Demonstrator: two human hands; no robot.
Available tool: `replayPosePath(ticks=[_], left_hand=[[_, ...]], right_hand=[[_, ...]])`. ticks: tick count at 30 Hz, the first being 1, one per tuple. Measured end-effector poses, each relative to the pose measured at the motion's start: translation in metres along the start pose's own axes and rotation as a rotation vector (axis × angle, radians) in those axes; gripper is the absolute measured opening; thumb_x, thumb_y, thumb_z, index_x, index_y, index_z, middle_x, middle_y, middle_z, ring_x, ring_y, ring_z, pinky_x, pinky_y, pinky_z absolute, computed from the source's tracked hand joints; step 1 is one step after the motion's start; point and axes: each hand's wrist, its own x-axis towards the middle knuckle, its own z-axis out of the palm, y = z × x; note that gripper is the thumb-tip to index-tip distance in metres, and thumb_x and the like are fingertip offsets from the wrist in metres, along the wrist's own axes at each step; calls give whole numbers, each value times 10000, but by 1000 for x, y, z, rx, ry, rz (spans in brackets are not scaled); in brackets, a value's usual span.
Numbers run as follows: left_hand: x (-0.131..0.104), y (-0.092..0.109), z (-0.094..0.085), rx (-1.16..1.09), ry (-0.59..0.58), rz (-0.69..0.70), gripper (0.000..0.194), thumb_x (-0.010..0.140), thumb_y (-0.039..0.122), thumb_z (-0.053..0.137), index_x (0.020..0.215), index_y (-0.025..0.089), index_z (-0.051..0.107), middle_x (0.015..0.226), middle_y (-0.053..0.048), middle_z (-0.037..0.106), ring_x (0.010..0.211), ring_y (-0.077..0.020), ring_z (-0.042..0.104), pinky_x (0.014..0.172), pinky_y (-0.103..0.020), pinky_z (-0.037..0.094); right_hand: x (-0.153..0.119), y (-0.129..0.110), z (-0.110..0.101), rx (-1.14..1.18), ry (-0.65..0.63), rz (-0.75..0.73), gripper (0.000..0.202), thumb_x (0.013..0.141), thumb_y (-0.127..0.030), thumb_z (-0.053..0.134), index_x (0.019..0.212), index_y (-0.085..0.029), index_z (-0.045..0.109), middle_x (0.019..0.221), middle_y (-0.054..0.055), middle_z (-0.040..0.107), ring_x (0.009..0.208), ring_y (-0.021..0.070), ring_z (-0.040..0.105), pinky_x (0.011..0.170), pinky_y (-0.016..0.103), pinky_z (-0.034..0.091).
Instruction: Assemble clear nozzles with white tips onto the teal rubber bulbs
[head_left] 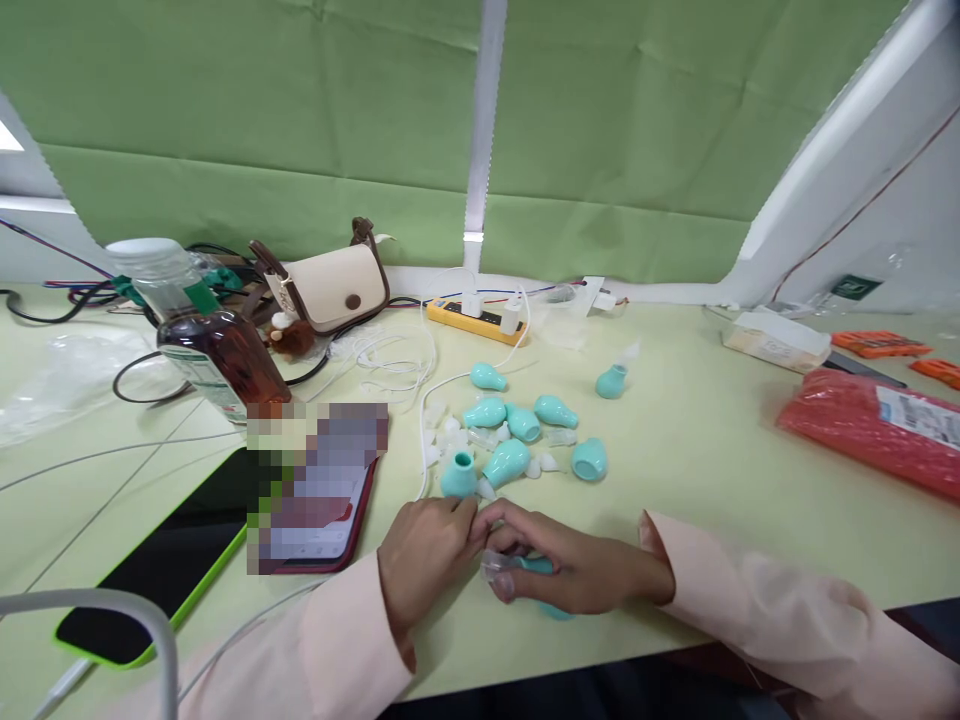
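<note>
Near the table's front edge, my right hand [570,565] is closed around a turquoise squeeze bulb [534,565] with a clear plastic tip [495,566] at its left end. More turquoise shows under that palm; I cannot tell whether it belongs to the same bulb. My left hand [427,550] is curled, its fingertips meeting the right hand's fingers. What it grips, if anything, is hidden. Just beyond the hands lie several loose bulbs, among them an upright one [459,475] and a tilted one [507,462], with small clear and whitish plastic pieces [550,462] between them.
Two phones, one black-screened with a green edge [172,550] and one in a red case [322,500], lie left beside a brown bottle [225,360]. Behind are a cream handbag [337,290] and a yellow power strip [480,322] with white cables. A red package [870,430] lies right.
</note>
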Motion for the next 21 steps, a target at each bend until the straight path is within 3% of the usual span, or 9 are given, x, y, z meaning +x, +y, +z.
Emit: replayPosePath(ticks=[4,10,21], left_hand=[[6,-4,3,45,40,-2,233,850,191,386,726,139,576,692,-65,603,661,-215,585,560,-328,468],[18,-11,7,92,83,-16,246,861,171,358,801,107,587,756,-96,580,766,-232,550,628,-353,471],[29,-15,8,168,125,-59,320,877,291,328,790,94,563,792,-112,576,838,-262,500,686,-379,430]], right_hand=[[4,3,-5,-156,107,-39,242,875,-271,338,1096,-173,360,816,31,523,778,116,495,772,284,389],[16,16,-26,-143,115,-69,252,899,-305,257,1089,-172,355,743,10,502,734,119,492,727,291,407],[41,31,-56,-95,260,-91,223,879,-310,322,1020,-182,439,731,-16,468,711,99,479,702,259,414]])
